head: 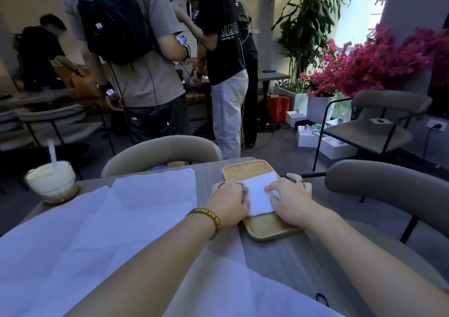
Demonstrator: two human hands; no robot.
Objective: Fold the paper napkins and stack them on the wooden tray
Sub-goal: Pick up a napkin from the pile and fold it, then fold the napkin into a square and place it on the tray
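Note:
A folded white napkin lies across the middle of the wooden tray at the table's right side. My left hand sits at the napkin's left edge, fingers curled against it. My right hand rests on the napkin's right edge, fingers bent down onto the paper. Whether either hand pinches the paper is not clear. Several unfolded white napkins lie spread over the left and near part of the grey table.
A glass with a pale drink and a straw stands on a coaster at the table's far left corner. Chairs stand behind the table and to its right. Several people stand beyond the table.

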